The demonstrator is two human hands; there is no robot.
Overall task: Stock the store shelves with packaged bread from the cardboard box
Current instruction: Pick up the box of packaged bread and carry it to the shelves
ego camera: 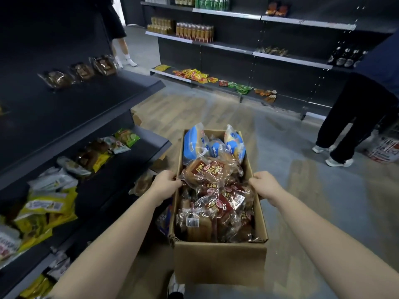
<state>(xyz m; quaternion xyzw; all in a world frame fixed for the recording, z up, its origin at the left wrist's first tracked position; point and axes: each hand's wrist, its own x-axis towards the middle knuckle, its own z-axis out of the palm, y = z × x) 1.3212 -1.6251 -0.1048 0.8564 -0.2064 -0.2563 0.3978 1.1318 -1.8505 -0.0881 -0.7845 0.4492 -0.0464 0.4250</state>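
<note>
- Forearms reach up from the bottom edge; left hand [166,182] and right hand [264,184] each grip a side rim of the cardboard box [220,262], probably to shift it.
- Packaged bread [207,174] fills it, centre frame, beside partly stocked shelves [112,98] at left.

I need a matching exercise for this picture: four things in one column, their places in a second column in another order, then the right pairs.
Things:
1. blue bread bags
2. left hand
3. right hand
4. brown bread packs

Places:
A. on the upper left shelf
B. gripping the right wall of the cardboard box
C. at the far end of the box
D. gripping the left wall of the box

Pairs: 1-C, 2-D, 3-B, 4-A
</note>
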